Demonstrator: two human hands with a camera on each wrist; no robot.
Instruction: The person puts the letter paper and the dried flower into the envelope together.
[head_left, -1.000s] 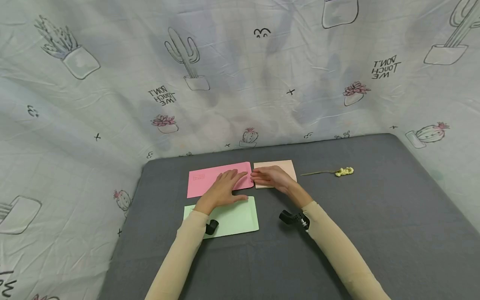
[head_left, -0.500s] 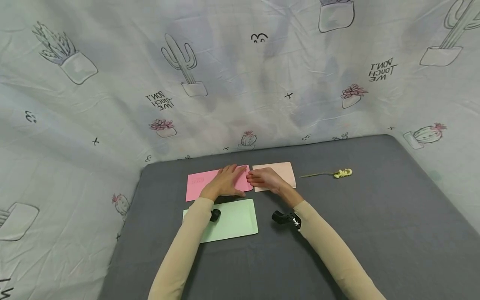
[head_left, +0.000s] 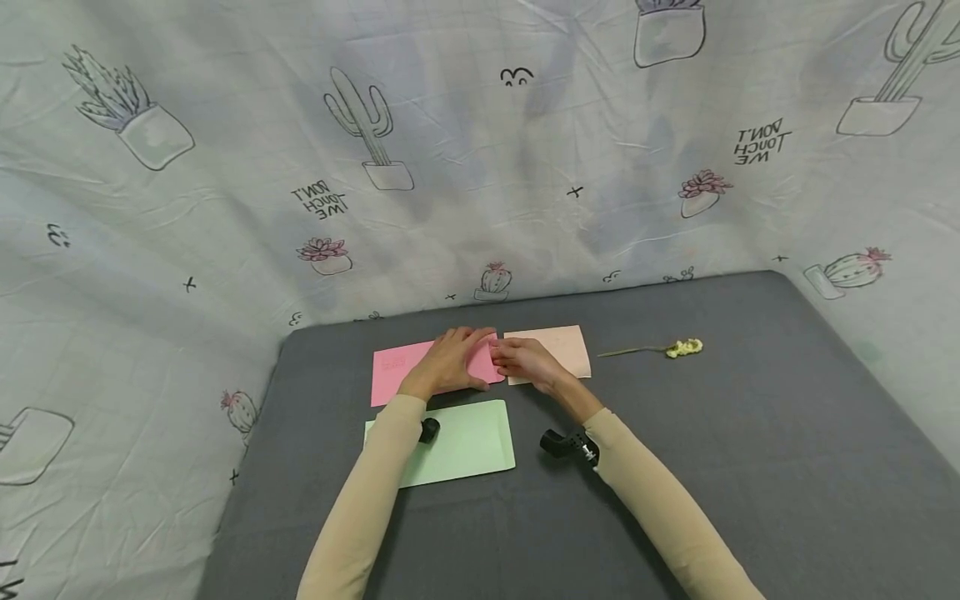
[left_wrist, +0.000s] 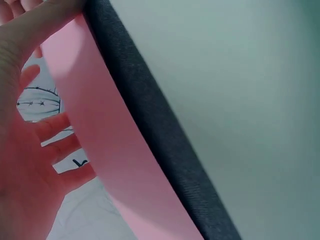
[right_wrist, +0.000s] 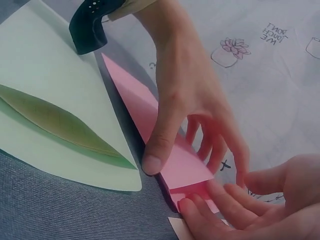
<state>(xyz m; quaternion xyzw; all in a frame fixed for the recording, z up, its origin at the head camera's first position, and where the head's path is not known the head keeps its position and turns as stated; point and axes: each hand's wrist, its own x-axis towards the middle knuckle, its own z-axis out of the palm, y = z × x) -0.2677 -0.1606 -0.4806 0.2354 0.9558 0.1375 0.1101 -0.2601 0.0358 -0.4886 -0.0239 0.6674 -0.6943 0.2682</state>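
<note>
2 hands (head_left: 450, 362) (head_left: 528, 360) touch the pink envelope (head_left: 397, 367) near its right end.

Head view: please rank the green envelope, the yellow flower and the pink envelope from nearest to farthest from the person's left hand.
1. Pink envelope: nearest, directly under the left hand.
2. Green envelope: next, on the side toward the person's body.
3. Yellow flower: farthest, well off to the person's right.
</note>
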